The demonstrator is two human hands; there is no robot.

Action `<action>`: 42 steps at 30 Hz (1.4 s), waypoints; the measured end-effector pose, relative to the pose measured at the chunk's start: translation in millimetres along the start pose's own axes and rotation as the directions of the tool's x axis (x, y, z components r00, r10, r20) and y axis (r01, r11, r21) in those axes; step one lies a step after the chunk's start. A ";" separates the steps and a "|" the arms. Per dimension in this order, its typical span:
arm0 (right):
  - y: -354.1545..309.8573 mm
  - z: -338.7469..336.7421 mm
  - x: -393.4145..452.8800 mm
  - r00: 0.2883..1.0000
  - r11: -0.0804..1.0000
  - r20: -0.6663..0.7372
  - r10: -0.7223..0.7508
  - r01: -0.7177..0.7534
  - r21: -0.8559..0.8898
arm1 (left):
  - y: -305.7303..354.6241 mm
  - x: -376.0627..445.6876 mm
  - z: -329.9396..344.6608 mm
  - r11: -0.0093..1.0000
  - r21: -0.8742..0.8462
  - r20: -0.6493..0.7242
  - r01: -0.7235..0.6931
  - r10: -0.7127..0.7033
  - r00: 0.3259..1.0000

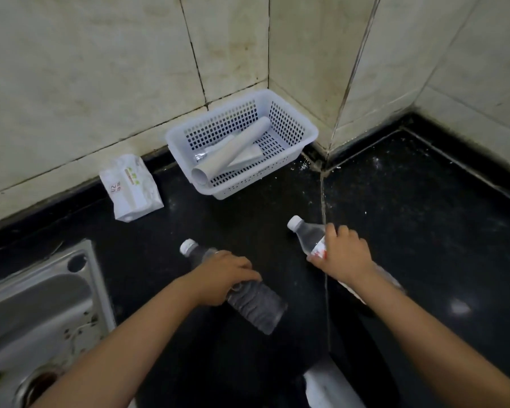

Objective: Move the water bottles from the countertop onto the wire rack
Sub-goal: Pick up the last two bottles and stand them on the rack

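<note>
Countertop (424,219) black, glossy, fine pale speckle; wall tiles (100,69) off-white, faint brown streaks, dark grout lines; basket (292,148) white plastic, grid of small square holes; rolled paper (233,151) in basket pale grey-white; tissue pack (130,189) white, green and red print; sink (36,304) dull silver steel, dark spots; left bottle (256,304) clear, ribbed, white cap; right bottle (308,232) clear, white cap, red-and-white label

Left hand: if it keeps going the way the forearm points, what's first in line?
Likely the white basket. The left hand, gripping the left bottle, points up-right across bare black countertop. Depth is unclear from this single view.
</note>
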State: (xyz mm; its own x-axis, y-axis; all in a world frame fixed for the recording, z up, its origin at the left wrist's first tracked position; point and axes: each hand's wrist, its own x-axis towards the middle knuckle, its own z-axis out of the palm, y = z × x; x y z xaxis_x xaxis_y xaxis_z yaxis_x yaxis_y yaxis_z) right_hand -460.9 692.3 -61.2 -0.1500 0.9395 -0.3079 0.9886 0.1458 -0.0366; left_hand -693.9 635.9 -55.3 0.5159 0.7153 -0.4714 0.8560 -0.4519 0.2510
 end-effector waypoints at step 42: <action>6.1 12.2 -259.8 0.790 0.869 -0.414 0.453 -0.288 0.403 | 153.9 -41.1 38.2 0.996 0.012 -0.678 0.094 -0.061 0.733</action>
State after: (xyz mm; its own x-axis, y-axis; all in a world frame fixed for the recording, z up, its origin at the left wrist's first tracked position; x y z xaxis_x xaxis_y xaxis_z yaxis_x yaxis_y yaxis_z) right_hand -415.8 445.3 7.0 0.3253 0.9361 0.1336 0.9064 -0.2684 -0.3262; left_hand -584.6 516.6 -29.7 0.3487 0.9129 0.2121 0.9002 -0.3892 0.1954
